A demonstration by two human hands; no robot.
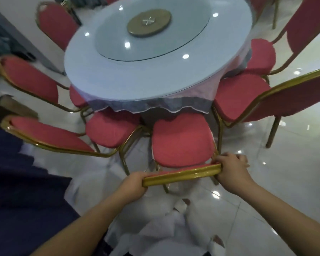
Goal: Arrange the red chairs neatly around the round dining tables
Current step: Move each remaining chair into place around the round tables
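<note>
both hands grip the gold top rail of a red chair (181, 143). left hand (133, 183) and right hand (231, 167) fingers are curled tight at its ends. its seat faces the round table (137, 78).

**Legible text: none**

No lettering, label, brand mark, number or sign can be read anywhere in this view. The one mark present is a pale crossed-line figure at the centre of the round olive-brown disc (149, 22) on the circular glass turntable (118, 43); it is blurred and cannot be told as a letter or a fitting.
</note>
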